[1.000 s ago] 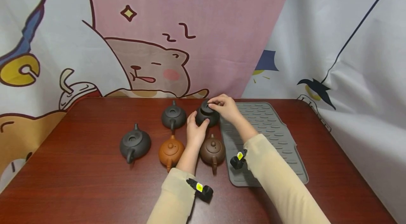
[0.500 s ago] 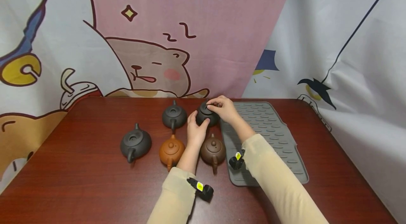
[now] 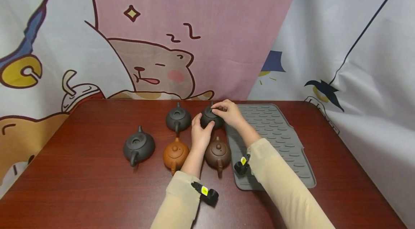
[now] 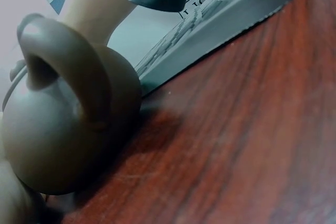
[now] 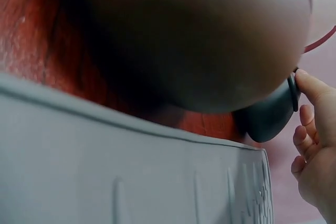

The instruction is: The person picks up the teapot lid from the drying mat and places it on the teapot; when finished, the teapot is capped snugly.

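Observation:
At the back of the table, a dark grey teapot [image 3: 217, 122] stands between my hands. My left hand [image 3: 201, 136] holds its near left side, with thumb and fingers spread around the body. From the right, my right hand [image 3: 231, 113] pinches the lid [image 3: 210, 113], which lies down on the teapot's opening. The right wrist view shows the thumb and fingers of the right hand [image 5: 320, 140] at the edge of the dark teapot [image 5: 270, 116]. A brown teapot [image 3: 217, 153] stands just in front, its loop handle large in the left wrist view [image 4: 79, 72].
An orange-brown teapot [image 3: 175, 154] stands left of the left wrist. Two more dark grey teapots [image 3: 178, 119] are farther left, one [image 3: 138, 146] nearer the front. A grey ribbed mat [image 3: 272, 139] lies on the right, its edge beside the teapots. A printed curtain [image 3: 227, 34] hangs behind the table.
The lid was raised and tilted above the teapot a second ago; my right hand has lowered it flat onto the opening. The left hand has stayed put.

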